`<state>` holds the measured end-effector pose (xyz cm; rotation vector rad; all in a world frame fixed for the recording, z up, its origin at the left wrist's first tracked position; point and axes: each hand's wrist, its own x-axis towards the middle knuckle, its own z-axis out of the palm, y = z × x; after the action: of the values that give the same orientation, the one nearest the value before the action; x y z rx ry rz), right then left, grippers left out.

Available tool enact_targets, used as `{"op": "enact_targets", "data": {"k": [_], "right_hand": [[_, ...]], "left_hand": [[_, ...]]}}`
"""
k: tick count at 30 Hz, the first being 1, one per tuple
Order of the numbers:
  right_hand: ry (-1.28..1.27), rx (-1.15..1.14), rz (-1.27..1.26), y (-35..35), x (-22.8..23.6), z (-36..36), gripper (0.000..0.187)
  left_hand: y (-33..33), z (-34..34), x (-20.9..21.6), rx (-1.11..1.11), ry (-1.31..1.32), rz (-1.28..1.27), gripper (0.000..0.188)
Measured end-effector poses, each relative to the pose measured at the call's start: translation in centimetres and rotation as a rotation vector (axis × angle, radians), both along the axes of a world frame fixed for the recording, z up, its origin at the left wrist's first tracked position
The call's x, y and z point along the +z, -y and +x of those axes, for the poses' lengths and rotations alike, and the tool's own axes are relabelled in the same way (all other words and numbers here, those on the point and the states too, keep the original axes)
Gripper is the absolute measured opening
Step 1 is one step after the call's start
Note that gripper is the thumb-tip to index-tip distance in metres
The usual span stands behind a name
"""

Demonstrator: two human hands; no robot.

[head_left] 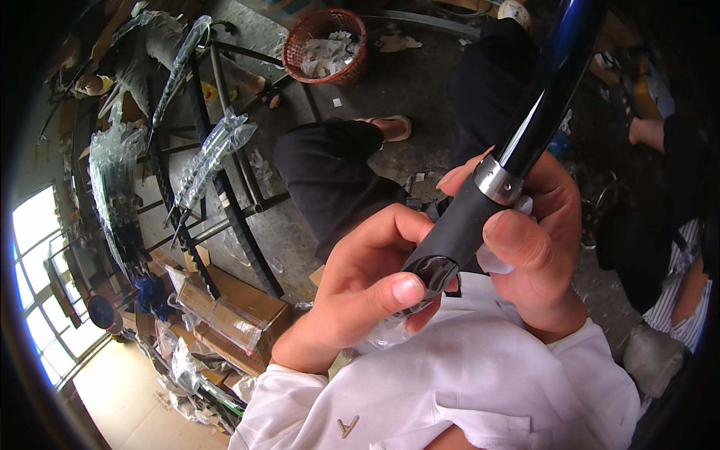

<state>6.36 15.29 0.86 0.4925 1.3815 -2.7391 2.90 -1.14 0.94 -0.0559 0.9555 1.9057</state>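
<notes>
A glossy black fishing rod [551, 90] slants from the top right down to my chest. Its butt end carries a matte black grip [459, 223] with a silver collar [498, 181] at the upper edge. My left hand [356, 266] is closed round the lower tip, thumb on the shiny black end, with some clear plastic [390, 332] beneath. Around the collar and upper grip curls my right hand [540, 251], its thumb near a small white scrap [492, 262] that is partly hidden by the fingers.
A red basket [298, 66] of paper scraps stands on the floor ahead. To the left, a metal rack [244, 161] bears plastic-wrapped bundles [116, 176], with a cardboard box [274, 330] below. Another person's striped clothing [679, 281] shows at right.
</notes>
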Motion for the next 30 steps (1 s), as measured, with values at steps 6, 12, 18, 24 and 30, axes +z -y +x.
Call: {"op": "enact_targets", "data": {"k": [6, 12, 18, 24, 30], "right_hand": [[-0.135, 0.013, -0.102, -0.5, -1.2, -0.4, 0.058], [-0.174, -0.171, 0.088, -1.3, -2.7, 0.3, 0.033], [-0.301, -0.276, 0.365, -2.4, -3.7, 1.1, 0.014], [-0.463, -0.4, 0.704, -1.9, -3.1, 1.5, 0.02], [-0.578, -0.429, 1.074, -2.0, -1.7, 1.6, 0.02]], "left_hand": [[0.1, -0.1, -0.5, -0.047, -0.015, 0.057, 0.046], [-0.2, -0.2, -1.2, -0.032, -0.037, 0.068, 0.06], [-0.8, 0.0, -0.6, 0.006, -0.108, -0.081, 0.06], [-1.0, 0.5, -0.3, 0.048, -0.149, -0.193, 0.058], [-1.1, 0.8, -0.2, 0.079, -0.134, -0.164, 0.045]]}}
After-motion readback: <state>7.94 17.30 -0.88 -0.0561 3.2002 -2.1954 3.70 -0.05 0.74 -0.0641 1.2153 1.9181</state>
